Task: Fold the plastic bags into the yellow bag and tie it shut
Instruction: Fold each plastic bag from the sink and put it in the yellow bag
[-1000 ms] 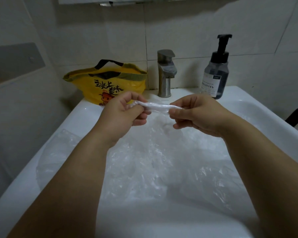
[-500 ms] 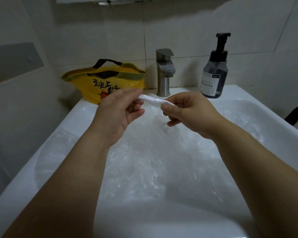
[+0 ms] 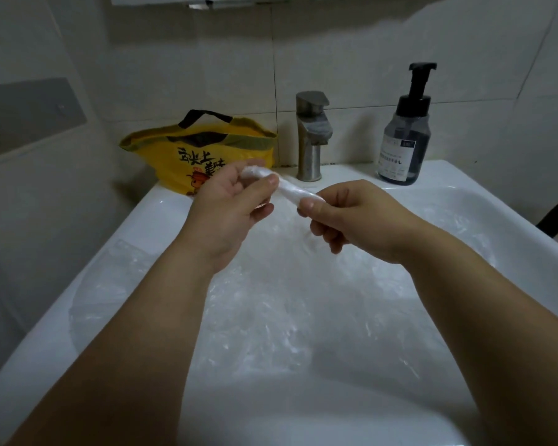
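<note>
Roll [image 3: 291,192]: a clear plastic bag twisted into a narrow, crinkled strip, held in the air above the sink [image 3: 464,178]. Its long axis runs from 10 o'clock to 4 o'clock. The left hand [image 3: 229,207] pinches the upper, 10 o'clock end, with thumb and fingers [image 3: 269,182] closed on the film. The right hand [image 3: 348,217] pinches the lower, 4 o'clock end between thumb and forefinger, its other fingers curled beneath.

Yellow bag [image 3: 181,156]: stands on the sink ledge at 10 o'clock from the roll, just behind the left hand, mouth open upward, black handle raised. It is a glossy, soft-walled film with printed characters. The left hand is the nearer, so the roll probably goes in by that end, along its own axis.

Loose bags [image 3: 271,313]: thin, transparent, rumpled film that fills the basin at 6 o'clock, beneath both forearms. The number of bags cannot be told. By this view the folding is only partly done and the tie not begun.

Tap [image 3: 311,136]: brushed metal, at 12 o'clock. Pump bottle [image 3: 403,140]: dark and translucent with a black head, at 2 o'clock, against smooth pale tiles [image 3: 335,43].
</note>
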Demonstrator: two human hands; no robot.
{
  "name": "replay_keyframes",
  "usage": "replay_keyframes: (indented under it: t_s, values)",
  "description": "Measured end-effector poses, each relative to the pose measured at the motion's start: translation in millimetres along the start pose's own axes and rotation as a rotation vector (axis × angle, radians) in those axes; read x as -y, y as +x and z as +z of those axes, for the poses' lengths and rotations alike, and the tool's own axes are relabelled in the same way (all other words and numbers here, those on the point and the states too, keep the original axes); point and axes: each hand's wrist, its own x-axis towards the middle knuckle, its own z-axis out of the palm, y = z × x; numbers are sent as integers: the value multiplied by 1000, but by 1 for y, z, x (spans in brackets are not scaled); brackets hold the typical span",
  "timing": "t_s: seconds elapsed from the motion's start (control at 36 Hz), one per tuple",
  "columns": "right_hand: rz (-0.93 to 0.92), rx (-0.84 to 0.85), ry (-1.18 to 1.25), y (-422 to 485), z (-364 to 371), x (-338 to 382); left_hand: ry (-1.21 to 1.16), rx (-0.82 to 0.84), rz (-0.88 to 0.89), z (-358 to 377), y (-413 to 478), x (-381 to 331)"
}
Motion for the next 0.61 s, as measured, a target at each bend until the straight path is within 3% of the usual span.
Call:
replay_keyframes:
  t_s: [0.08,0.19,0.42,0.61]
  values:
    - [-49,-26,56,-1,3,2,-84,133,-64,5,-1,6]
    - [-112,43,74,-3,14,3,-8,316,-131,19,-8,11]
    - [-161,82,25,-1,20,1,-8,213,-150,24,-6,9]
    - [-84,103,81,0,17,2,-212,105,-120,18,-1,5]
